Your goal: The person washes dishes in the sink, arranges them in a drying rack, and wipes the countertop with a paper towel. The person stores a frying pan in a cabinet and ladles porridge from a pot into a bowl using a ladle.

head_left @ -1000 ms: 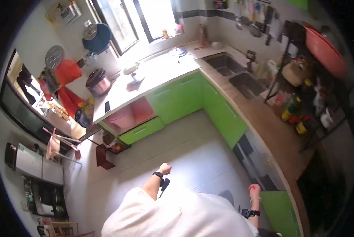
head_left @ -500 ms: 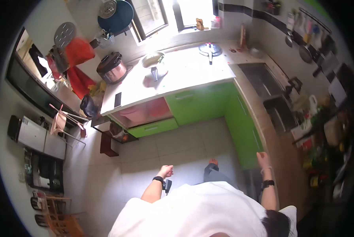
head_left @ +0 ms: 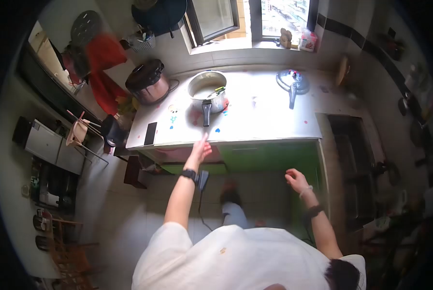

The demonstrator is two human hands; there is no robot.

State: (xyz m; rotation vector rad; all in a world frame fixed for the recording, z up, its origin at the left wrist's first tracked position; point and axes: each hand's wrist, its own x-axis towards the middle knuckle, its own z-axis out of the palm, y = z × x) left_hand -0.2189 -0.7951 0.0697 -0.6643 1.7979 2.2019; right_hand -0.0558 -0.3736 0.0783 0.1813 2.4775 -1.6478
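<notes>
A metal pot (head_left: pixel 212 96) stands on the white counter, its black handle (head_left: pixel 207 112) pointing toward me and something green across its rim. My left hand (head_left: pixel 200 148) is just below the end of that handle, not touching it, with its fingers spread and nothing in them. Over the floor to the right hangs my right hand (head_left: pixel 297 179), fingers curled; I cannot make out anything in them. A pot lid (head_left: pixel 293 83) with a handle lies farther right on the counter. Near the counter's left front edge lies a dark phone (head_left: pixel 150 134).
An electric cooker (head_left: pixel 148 82) stands at the counter's left back. The counter's front edge (head_left: pixel 265 140) runs above green cabinets (head_left: pixel 260 155). To the right is a sink (head_left: pixel 354 169). A pink stool (head_left: pixel 77 132) stands at the far left. Behind the counter is an open window (head_left: pixel 214 21).
The view has come closer to the counter. My left hand has reached forward and its fingers have opened. My right hand has moved from beside the right counter toward the middle.
</notes>
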